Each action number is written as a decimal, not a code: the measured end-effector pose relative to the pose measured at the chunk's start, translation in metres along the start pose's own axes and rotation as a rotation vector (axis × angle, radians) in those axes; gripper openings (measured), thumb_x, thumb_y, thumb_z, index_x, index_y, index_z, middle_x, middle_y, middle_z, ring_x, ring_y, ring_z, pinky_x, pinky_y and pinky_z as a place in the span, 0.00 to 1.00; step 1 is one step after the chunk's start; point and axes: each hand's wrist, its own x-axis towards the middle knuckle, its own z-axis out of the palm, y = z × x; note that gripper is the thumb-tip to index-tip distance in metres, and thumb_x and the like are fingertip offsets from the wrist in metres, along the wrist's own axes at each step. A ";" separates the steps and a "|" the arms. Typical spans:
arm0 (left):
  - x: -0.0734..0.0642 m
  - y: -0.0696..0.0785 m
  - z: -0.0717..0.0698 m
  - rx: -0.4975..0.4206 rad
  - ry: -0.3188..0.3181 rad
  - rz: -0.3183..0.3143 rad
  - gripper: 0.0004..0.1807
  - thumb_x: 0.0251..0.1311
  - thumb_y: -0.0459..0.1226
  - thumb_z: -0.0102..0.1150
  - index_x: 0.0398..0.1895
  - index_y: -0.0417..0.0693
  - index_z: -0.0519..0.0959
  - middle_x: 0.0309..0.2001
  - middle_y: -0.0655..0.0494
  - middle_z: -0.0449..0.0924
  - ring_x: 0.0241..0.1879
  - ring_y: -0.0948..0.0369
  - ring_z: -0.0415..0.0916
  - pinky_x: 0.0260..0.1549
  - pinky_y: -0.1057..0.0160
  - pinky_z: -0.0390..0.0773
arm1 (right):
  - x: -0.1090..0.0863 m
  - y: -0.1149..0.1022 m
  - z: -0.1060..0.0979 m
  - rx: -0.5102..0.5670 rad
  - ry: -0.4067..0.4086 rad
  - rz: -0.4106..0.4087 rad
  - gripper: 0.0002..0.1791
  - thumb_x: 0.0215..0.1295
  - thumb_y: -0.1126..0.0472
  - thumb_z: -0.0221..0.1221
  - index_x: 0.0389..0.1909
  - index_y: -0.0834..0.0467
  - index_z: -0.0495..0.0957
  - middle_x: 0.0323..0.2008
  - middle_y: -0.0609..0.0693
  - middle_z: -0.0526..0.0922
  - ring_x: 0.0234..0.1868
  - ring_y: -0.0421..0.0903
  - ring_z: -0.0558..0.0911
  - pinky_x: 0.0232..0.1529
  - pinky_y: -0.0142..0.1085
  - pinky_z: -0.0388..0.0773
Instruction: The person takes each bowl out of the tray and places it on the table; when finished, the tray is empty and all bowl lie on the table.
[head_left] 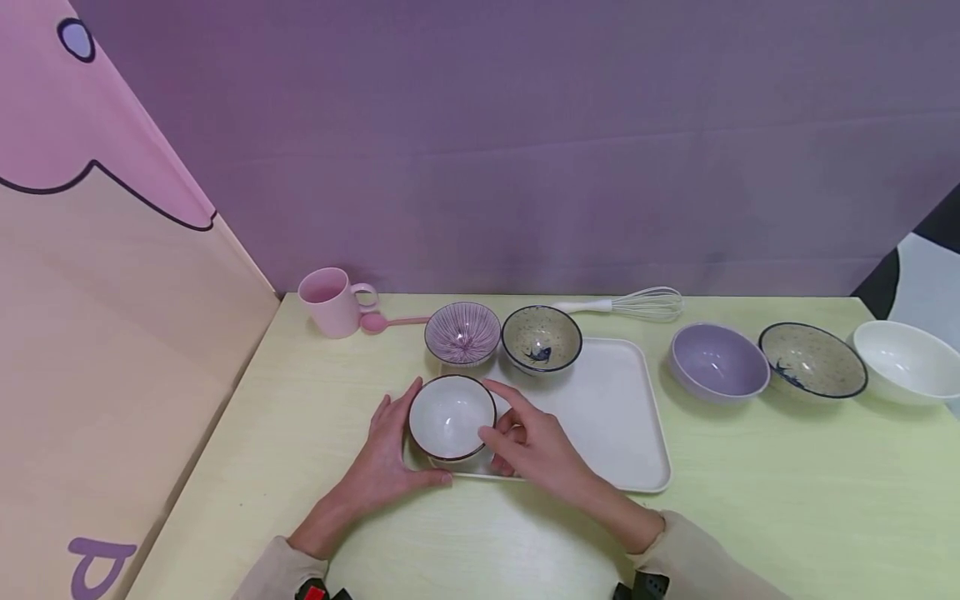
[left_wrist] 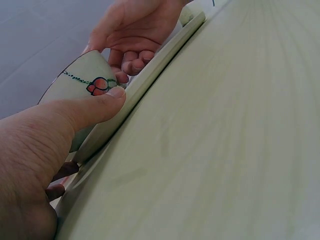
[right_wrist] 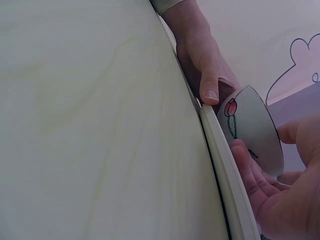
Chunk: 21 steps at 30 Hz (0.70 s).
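A small white bowl with a dark rim is between both hands, over the front left corner of a white tray. Its outside carries a red flower and green trim, seen in both wrist views. My left hand holds the bowl's left side, thumb toward the front. The right hand grips its right side, thumb at the rim and forefinger reaching round the far side. Behind it, a purple-striped bowl and a speckled bowl with a blue design stand side by side at the tray's back.
At the back left stand a pink mug and a pink spoon. A white whisk lies along the back edge. Rightward sit a lilac bowl, a larger speckled bowl and a white bowl.
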 end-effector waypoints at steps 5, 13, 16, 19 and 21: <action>-0.001 0.001 0.000 -0.009 0.004 -0.003 0.79 0.42 0.53 0.93 0.93 0.51 0.49 0.88 0.44 0.56 0.89 0.37 0.36 0.87 0.33 0.40 | 0.003 -0.003 0.002 -0.005 0.013 0.048 0.38 0.80 0.58 0.67 0.86 0.48 0.66 0.35 0.58 0.86 0.28 0.49 0.90 0.31 0.39 0.92; -0.001 0.001 0.000 -0.015 0.004 0.011 0.79 0.42 0.53 0.93 0.93 0.50 0.48 0.89 0.45 0.55 0.89 0.38 0.36 0.87 0.35 0.39 | 0.005 -0.004 0.007 0.028 0.069 0.085 0.36 0.79 0.63 0.66 0.84 0.48 0.70 0.32 0.58 0.89 0.29 0.51 0.92 0.34 0.40 0.93; -0.001 0.001 0.000 -0.013 0.007 0.015 0.79 0.42 0.53 0.93 0.93 0.50 0.49 0.88 0.44 0.56 0.89 0.37 0.37 0.87 0.34 0.39 | 0.006 -0.003 0.009 0.026 0.100 0.090 0.35 0.78 0.65 0.65 0.83 0.48 0.72 0.30 0.57 0.89 0.29 0.51 0.92 0.34 0.40 0.93; -0.001 0.001 0.000 -0.007 0.014 0.034 0.78 0.41 0.52 0.93 0.92 0.49 0.50 0.87 0.43 0.58 0.89 0.38 0.40 0.87 0.35 0.39 | 0.007 -0.004 0.011 0.030 0.127 0.095 0.35 0.77 0.66 0.64 0.82 0.49 0.73 0.30 0.56 0.89 0.29 0.51 0.92 0.34 0.39 0.93; 0.000 0.000 0.001 0.000 0.021 0.060 0.77 0.41 0.51 0.93 0.91 0.46 0.52 0.86 0.42 0.60 0.88 0.39 0.46 0.88 0.37 0.39 | 0.007 -0.004 0.012 0.041 0.139 0.097 0.35 0.76 0.68 0.63 0.82 0.49 0.74 0.30 0.56 0.90 0.30 0.51 0.92 0.35 0.39 0.93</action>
